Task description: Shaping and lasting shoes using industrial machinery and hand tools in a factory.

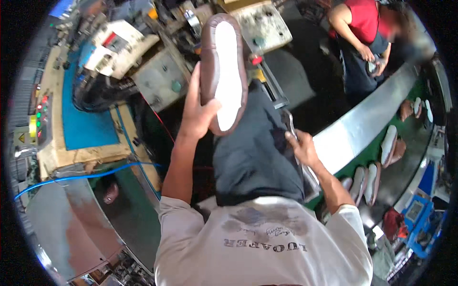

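My left hand (194,117) holds up a brown shoe upper (206,71), with its white sole side (228,62) turned toward me. The thumb presses on the white face near the lower end, while the fingers wrap behind the brown edge. Lower and to the right, my right hand (304,148) is closed around a metal hand tool (288,120) with a curved head, which looks like pincers. The tool is beside my dark trouser leg, apart from the shoe upper. Part of its handle is hidden by the hand.
Soiled pale machine parts (160,81) stand ahead and left. A control panel with lit buttons (42,117) and a blue mat (88,126) lie left. A blue hose (86,176) crosses there. On the right, a metal ledge (362,124) borders a green belt with several shoes (372,183). A co-worker (365,43) sits far right.
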Motion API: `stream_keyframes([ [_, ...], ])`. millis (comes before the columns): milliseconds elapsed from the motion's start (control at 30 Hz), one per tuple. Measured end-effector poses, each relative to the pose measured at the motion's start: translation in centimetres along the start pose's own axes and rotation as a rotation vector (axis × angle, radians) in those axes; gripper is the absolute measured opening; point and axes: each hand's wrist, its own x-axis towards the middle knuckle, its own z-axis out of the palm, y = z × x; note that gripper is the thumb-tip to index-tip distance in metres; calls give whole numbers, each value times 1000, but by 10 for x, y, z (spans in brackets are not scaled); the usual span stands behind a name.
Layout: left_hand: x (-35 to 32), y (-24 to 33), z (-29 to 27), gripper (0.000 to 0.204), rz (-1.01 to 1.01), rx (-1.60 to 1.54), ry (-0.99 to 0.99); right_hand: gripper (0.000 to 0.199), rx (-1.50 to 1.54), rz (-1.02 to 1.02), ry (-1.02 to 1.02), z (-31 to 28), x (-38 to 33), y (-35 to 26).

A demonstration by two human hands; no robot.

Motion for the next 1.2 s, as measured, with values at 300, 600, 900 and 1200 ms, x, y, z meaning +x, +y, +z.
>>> stream_keyframes([
  [300, -169, -134, 65, 114, -500, -75, 84, 29, -363, -159, -342, -15, -71, -19],
  [600, -184, -145, 63, 117, -469, 23, 56, 52, -943, -631, -130, 29, -57, -13],
  [900, -189, -146, 54, 116, -489, -186, 19, 28, -728, -471, -425, 18, -44, 1],
  [1200, -181, -154, 62, 93, -516, -174, 133, 18, -438, -714, -303, 4, -23, -23],
])
